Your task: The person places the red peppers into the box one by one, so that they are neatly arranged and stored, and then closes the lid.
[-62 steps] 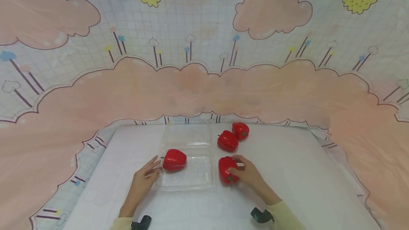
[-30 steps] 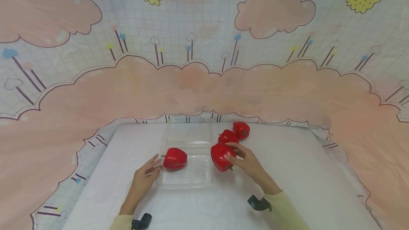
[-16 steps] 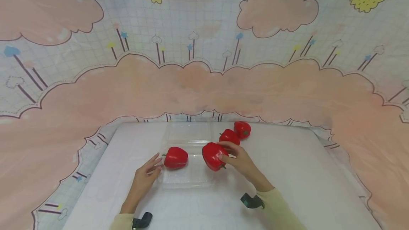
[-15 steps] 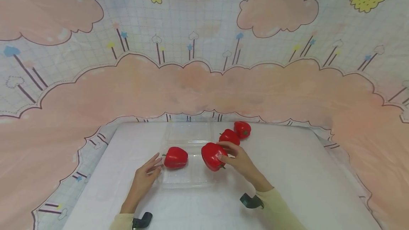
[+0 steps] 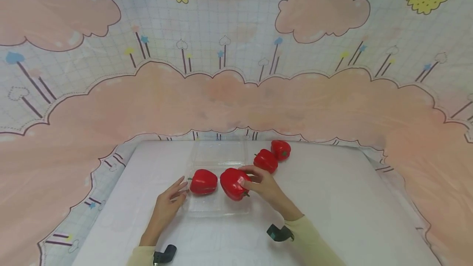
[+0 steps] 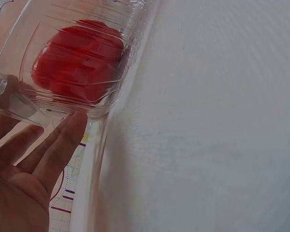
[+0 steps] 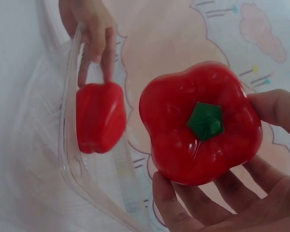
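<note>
My right hand (image 5: 263,186) grips a red bell pepper (image 5: 233,184), thumb and fingers around its sides, over the right part of a clear plastic clamshell container (image 5: 207,208). Its green stem end faces the right wrist camera. Another red bell pepper (image 5: 203,182) lies on its side in the container's left part, its stem to the left. Beside that wall is my left hand (image 5: 166,208), its mostly straight fingers touching the container's left edge. Through the clear wall (image 6: 99,108) the left wrist view shows the pepper inside (image 6: 79,63).
Two more red bell peppers stand close together at the back right: a nearer one (image 5: 265,161) and a farther one (image 5: 281,150). The container's lid (image 5: 219,153) lies folded back behind it. A white tabletop (image 5: 332,200) meets a cloud-patterned cloth (image 5: 295,102) at the back.
My right hand has lifted the bell pepper off the table and carried it left over the container, close to the one inside. The left hand has stayed at the container's edge.
</note>
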The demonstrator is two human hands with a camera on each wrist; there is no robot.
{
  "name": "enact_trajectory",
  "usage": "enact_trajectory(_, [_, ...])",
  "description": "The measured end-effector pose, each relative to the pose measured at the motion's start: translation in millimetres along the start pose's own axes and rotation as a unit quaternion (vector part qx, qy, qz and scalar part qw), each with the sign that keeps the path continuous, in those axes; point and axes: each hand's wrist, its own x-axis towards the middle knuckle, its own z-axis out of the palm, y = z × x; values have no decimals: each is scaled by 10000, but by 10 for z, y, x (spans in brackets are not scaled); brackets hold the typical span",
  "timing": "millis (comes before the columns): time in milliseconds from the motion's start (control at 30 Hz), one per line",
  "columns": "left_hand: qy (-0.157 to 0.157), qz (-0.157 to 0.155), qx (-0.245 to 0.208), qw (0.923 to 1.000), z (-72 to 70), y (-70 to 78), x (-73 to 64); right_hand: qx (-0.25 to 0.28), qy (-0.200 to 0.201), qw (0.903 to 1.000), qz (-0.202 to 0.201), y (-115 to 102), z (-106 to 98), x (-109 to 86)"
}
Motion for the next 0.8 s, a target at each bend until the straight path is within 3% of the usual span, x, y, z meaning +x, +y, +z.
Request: enact_trajectory(800, [46,30,-180,9998,-7,32,-11,122,-507,9986,-48,90,362,232])
